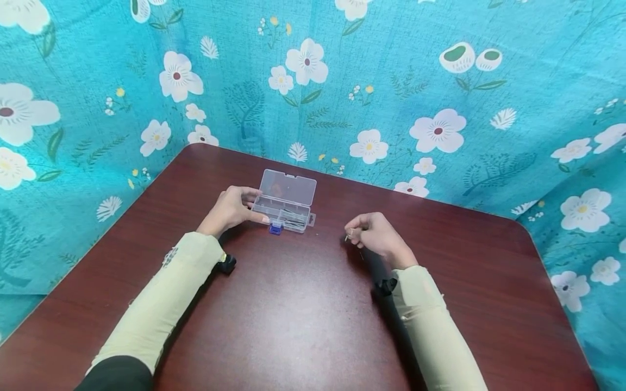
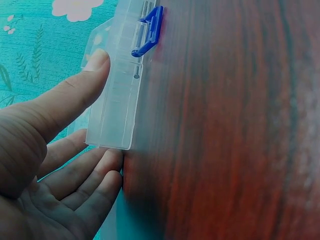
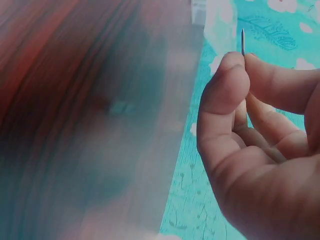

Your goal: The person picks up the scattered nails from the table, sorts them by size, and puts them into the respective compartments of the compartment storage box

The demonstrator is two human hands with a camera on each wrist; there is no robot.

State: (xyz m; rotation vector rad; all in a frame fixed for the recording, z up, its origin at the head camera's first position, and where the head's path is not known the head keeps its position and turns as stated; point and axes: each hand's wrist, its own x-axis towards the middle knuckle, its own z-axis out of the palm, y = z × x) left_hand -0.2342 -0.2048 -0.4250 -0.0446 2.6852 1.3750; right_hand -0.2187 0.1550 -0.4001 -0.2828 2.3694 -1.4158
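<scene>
A clear plastic compartment box [image 1: 268,203] lies on the table, its clear lid [image 1: 288,187] raised toward the back. A blue latch [image 1: 276,229] hangs at its front. Several thin metal pins [image 1: 294,221] lie in the right-hand compartments. My left hand [image 1: 230,209] holds the box by its left end, thumb along the front and fingers at the end and back. To the right of the box, apart from it, my right hand [image 1: 379,237] is raised over the table. Its thumb and forefinger pinch a thin metal pin [image 3: 243,42], whose tip points up in the right wrist view.
The dark red-brown wooden table [image 1: 293,315] has rounded far corners. Behind it hangs a turquoise flowered cloth [image 1: 332,108]. A small light speck [image 1: 317,234] lies on the table near the box. Both wrists carry black camera straps.
</scene>
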